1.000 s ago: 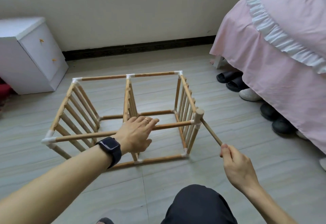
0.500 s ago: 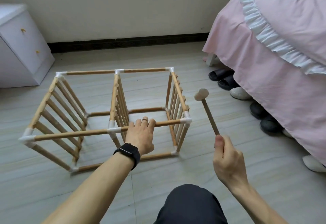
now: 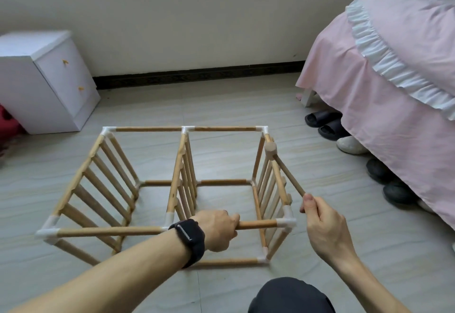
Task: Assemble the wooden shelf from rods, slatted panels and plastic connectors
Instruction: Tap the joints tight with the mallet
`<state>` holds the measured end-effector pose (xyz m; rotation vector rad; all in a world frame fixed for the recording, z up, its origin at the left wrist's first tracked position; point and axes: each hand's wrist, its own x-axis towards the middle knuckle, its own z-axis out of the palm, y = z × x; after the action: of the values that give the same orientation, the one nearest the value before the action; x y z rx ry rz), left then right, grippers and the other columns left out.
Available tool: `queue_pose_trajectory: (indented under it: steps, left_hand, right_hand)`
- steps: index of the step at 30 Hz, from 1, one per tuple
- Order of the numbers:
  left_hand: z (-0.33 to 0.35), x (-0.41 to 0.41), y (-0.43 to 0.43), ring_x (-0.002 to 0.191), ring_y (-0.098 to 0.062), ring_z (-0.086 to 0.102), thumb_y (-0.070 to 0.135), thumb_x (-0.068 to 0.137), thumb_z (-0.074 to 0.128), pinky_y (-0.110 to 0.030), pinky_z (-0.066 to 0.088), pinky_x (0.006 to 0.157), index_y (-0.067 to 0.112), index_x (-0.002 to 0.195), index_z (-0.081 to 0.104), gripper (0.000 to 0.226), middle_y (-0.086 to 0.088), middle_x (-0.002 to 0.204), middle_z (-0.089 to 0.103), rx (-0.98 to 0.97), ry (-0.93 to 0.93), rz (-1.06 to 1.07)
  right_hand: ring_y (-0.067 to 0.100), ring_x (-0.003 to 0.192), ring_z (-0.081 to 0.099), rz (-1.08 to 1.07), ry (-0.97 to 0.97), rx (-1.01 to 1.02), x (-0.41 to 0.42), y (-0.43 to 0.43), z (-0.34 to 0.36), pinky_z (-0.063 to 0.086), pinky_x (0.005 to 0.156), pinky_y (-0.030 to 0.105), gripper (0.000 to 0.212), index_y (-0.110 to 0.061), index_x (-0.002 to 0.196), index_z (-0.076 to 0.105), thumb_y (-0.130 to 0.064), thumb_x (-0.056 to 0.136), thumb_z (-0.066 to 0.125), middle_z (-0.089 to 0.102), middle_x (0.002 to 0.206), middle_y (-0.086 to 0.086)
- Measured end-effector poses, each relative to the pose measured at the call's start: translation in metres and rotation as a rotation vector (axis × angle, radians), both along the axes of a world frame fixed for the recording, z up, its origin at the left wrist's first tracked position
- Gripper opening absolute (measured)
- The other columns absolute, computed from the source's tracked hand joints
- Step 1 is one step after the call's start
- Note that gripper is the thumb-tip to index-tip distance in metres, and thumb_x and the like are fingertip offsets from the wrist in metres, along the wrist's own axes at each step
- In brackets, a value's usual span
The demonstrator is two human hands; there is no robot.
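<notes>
The wooden shelf frame lies on its side on the floor, built of rods, three slatted panels and white plastic connectors. My left hand, with a black watch on the wrist, grips the near top rod just right of the middle panel. My right hand holds the handle end of a small wooden mallet. The mallet's head rests against the top rail of the right slatted panel, near its far end.
A white bedside cabinet stands at the back left. A bed with a pink cover fills the right side, with several shoes and slippers under its edge. My dark-clad knee shows at the bottom. Tiled floor surrounds the frame.
The mallet swung down from raised in the air onto the right panel's top rail, farther back than before. My left hand curled round the near rod instead of resting on it.
</notes>
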<state>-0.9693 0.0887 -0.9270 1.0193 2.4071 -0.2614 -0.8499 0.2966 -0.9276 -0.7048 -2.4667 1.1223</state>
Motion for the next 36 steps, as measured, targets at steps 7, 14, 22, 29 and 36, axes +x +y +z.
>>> queue_pose_trajectory:
  steps: [7,14,22,29,36]
  left_hand:
    - [0.032,-0.076,-0.008,0.12,-0.021,0.053,0.044,0.101,0.048,-0.039,0.048,0.096,0.026,0.131,0.055,0.036,-0.002,0.134,0.056,0.361,0.198,0.22]
    - [-0.023,-0.101,-0.055,0.109,-0.035,0.06,0.032,0.1,0.041,-0.05,0.051,0.087,0.024,0.146,0.024,0.05,-0.013,0.132,0.056,0.48,0.198,0.887]
    - [-0.039,-0.102,-0.054,0.076,-0.031,0.063,0.032,0.103,0.036,-0.046,0.056,0.075,0.025,0.117,0.034,0.016,-0.005,0.083,0.065,0.584,0.248,0.892]
    - [-0.039,-0.101,-0.053,0.077,-0.031,0.063,0.034,0.103,0.037,-0.046,0.055,0.075,0.022,0.118,0.037,0.019,-0.006,0.083,0.064,0.578,0.272,0.885]
    - [-0.037,-0.097,-0.052,0.076,-0.03,0.064,0.037,0.104,0.037,-0.046,0.057,0.075,0.02,0.116,0.041,0.021,-0.006,0.083,0.065,0.581,0.279,0.905]
  right_hand:
    - [0.009,0.075,0.057,0.014,-0.049,-0.034,-0.077,0.022,0.013,0.038,0.063,0.035,0.043,-0.02,0.086,0.061,-0.047,0.107,0.035,0.064,0.077,-0.004]
    - [0.016,0.07,0.053,0.015,-0.126,0.196,-0.148,0.053,0.009,0.033,0.058,0.034,0.043,-0.019,0.087,0.056,-0.041,0.109,0.026,0.06,0.076,0.001]
    - [0.025,0.067,0.049,0.031,-0.317,0.406,-0.153,0.074,-0.004,0.034,0.062,0.04,0.044,-0.015,0.092,0.051,-0.042,0.109,0.02,0.058,0.076,0.006]
    - [0.024,0.061,0.047,-0.002,-0.289,0.491,-0.154,0.068,-0.003,0.031,0.056,0.037,0.045,-0.015,0.093,0.049,-0.045,0.108,0.019,0.051,0.067,0.003]
    - [0.023,0.053,0.043,-0.085,-0.077,0.485,-0.15,0.063,-0.004,0.026,0.05,0.032,0.042,-0.012,0.096,0.047,-0.043,0.109,0.021,0.046,0.06,0.0]
